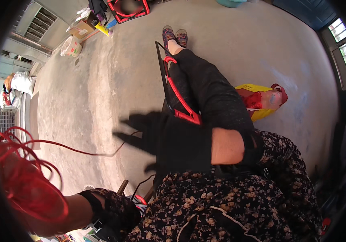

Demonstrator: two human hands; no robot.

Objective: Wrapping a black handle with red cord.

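two gloved hands, seen from above; person seated, legs stretched out over a bare concrete floor [100, 92]. right hand [148, 135] in a dark fabric glove, motion-blurred, fingers spread and pointing left; a thin red cord [80, 151] ran to it from the lower left. couldn't tell whether the fingers pinched the cord or it just passed by them, too blurred. no closed grip visible on that side, hand looked mostly open.

left hand [31, 193] close to lens at lower left, wrapped in a loose bundle of red cord loops [11, 149]; grip appeared closed round the bundle, prob. to keep the coil gathered while one strand paid out toward the right hand. exact finger position hidden by the red blur.

black metal frame [163, 76] w/ red woven strapping [181, 103] lay propped along the leg, slanted, likely braced there so it stayed put.

materials: cord thin, glossy, plastic-looking; frame slim rod; clothing floral print, soft; floor rough, stained. yellow-and-red sack [262, 103] lay on the floor by the right knee. boxes and bags [76, 38] well apart, far wall.
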